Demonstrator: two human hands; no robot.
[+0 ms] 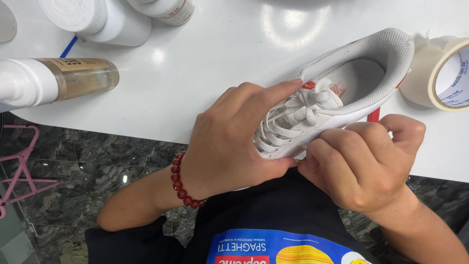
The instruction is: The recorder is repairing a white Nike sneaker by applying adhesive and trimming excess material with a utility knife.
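A white sneaker (351, 78) with white laces and small red accents lies on its side at the front edge of a white table (195, 83). My left hand (234, 142), with a red bead bracelet on the wrist, wraps over the toe and laces and grips the shoe. My right hand (364, 161) is curled against the shoe's lower side near the sole, fingertips pinched on something small that I cannot make out. A red stick-like thing (373, 115) peeks out under the shoe.
A roll of cream masking tape (442, 73) stands right of the shoe. A clear bottle with a white cap (58, 80) lies at the left. Two white bottles (102, 19) stand at the back left. Dark marble floor and a pink frame (22, 166) lie below.
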